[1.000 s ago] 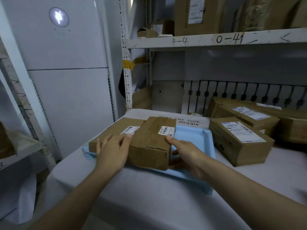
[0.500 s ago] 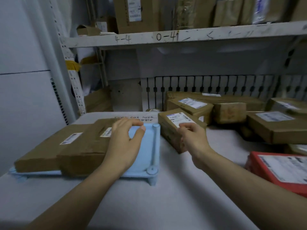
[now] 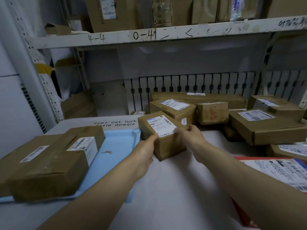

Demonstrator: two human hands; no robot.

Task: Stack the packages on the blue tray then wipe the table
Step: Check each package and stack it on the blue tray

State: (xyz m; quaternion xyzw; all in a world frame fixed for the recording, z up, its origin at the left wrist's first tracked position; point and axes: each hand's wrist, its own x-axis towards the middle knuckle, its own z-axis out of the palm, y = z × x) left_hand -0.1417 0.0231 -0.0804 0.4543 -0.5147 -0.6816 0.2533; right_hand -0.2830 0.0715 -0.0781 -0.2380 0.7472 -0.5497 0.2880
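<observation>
Head-worn view, forward and down.

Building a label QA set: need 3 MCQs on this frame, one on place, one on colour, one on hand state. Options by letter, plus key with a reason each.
1. Where does the box between the hands sit?
A. on the table, right of the tray
B. on the tray
C. on the shelf

2. What colour is the tray?
A. red
B. blue
C. green

3. What are the hands doing?
A. both hang idle
B. only the right touches the box
C. both hold the box

Key:
1 A: its base meets the table beside the tray's right rim.
2 B: the bare tray floor is light blue.
3 C: the left hand grips its near left corner, the right hand its right side.
</observation>
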